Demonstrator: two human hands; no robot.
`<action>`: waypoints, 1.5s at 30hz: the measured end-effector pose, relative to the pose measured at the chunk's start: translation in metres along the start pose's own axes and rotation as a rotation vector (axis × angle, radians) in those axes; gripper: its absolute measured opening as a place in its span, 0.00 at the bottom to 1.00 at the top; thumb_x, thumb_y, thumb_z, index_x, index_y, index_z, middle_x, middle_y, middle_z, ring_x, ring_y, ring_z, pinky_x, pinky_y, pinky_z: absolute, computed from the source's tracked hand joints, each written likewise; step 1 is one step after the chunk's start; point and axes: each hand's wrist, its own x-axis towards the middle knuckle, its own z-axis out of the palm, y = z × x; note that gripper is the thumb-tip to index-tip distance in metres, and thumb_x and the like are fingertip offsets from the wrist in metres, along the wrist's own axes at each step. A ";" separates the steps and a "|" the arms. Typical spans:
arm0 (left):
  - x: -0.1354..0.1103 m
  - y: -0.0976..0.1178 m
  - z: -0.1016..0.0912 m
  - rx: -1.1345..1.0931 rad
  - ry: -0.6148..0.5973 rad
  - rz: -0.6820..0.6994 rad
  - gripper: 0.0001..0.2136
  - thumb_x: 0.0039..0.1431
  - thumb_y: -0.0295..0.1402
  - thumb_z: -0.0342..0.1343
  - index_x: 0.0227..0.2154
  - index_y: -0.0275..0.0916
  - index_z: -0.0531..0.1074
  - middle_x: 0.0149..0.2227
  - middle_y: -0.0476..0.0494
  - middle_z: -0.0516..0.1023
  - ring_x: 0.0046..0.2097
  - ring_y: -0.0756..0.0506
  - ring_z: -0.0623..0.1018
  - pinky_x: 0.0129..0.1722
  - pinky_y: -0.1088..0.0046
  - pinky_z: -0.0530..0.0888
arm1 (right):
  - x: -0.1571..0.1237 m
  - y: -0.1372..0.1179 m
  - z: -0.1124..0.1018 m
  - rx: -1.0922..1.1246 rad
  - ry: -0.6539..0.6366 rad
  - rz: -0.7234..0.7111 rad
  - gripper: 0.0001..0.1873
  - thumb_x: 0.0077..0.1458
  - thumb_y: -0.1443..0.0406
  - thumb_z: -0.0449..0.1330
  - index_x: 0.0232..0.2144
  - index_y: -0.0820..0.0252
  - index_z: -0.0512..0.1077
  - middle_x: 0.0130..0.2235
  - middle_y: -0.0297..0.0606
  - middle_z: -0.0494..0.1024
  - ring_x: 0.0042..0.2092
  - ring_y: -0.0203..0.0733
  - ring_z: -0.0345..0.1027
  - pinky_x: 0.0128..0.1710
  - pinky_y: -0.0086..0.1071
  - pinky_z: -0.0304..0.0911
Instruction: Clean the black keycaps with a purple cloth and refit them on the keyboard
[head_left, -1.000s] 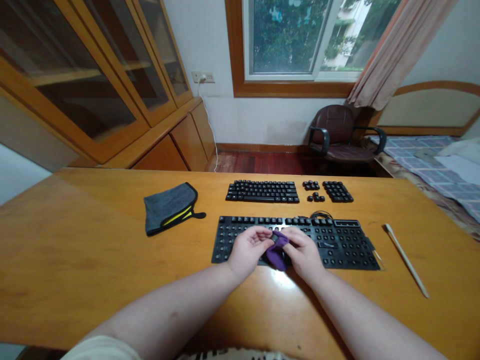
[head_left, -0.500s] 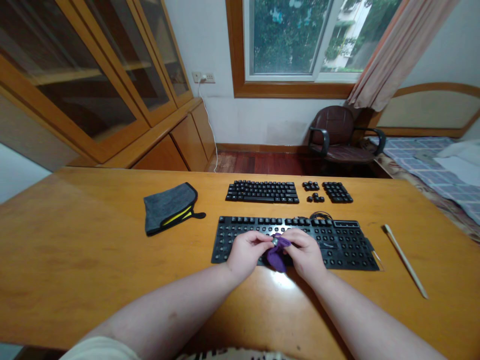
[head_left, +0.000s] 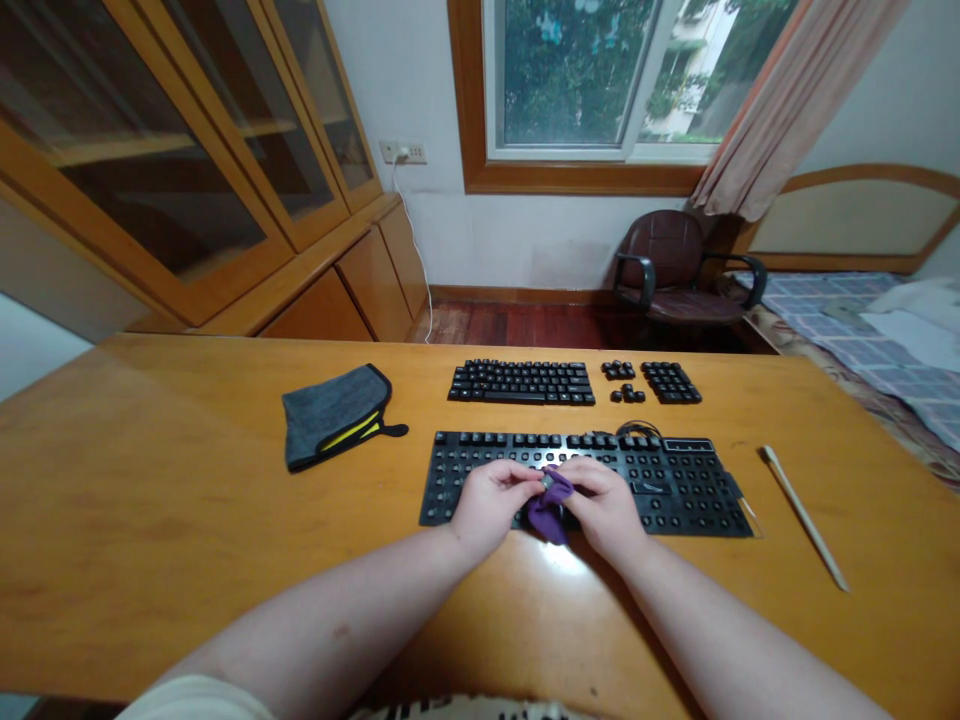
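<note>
My left hand [head_left: 491,500] and my right hand [head_left: 600,505] meet over the front middle of a black keyboard base [head_left: 675,485] with most keycaps off. Both hands are closed. Between their fingertips sits a small dark keycap [head_left: 547,481], pinched by my left hand. My right hand grips a purple cloth [head_left: 545,512] that hangs under the keycap and touches it. Beyond the base, the removed black keycaps [head_left: 522,382] lie in keyboard-shaped rows on the wooden table [head_left: 187,520].
A folded grey cloth with yellow trim [head_left: 334,427] lies at the left. A thin pale stick [head_left: 802,517] lies right of the keyboard base. Behind the table are wooden cabinets [head_left: 225,190], a brown armchair [head_left: 675,270] and a bed [head_left: 885,340].
The hands stay together over the keyboard base. The keycap has turned slightly between the fingers and the purple cloth has bunched closer around it. The view shifted a little.
</note>
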 end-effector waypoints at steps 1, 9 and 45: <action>0.000 -0.001 0.000 0.006 -0.002 0.004 0.04 0.40 0.29 0.61 0.23 0.35 0.75 0.26 0.45 0.79 0.30 0.47 0.77 0.34 0.72 0.74 | 0.000 0.001 0.000 0.004 0.011 0.003 0.05 0.48 0.67 0.60 0.26 0.53 0.77 0.28 0.36 0.77 0.32 0.40 0.70 0.34 0.34 0.66; 0.002 0.000 0.001 0.013 0.013 0.029 0.04 0.40 0.28 0.61 0.23 0.35 0.75 0.27 0.45 0.79 0.31 0.47 0.77 0.36 0.71 0.75 | -0.002 0.003 -0.001 0.024 0.051 0.051 0.07 0.47 0.70 0.57 0.26 0.57 0.75 0.28 0.37 0.74 0.29 0.38 0.68 0.29 0.32 0.66; -0.003 0.001 -0.008 0.405 -0.054 0.546 0.05 0.47 0.25 0.58 0.25 0.40 0.77 0.29 0.45 0.79 0.33 0.49 0.77 0.37 0.73 0.75 | -0.001 -0.001 0.003 0.237 -0.034 0.231 0.01 0.44 0.67 0.61 0.25 0.59 0.73 0.29 0.37 0.72 0.25 0.36 0.66 0.21 0.29 0.64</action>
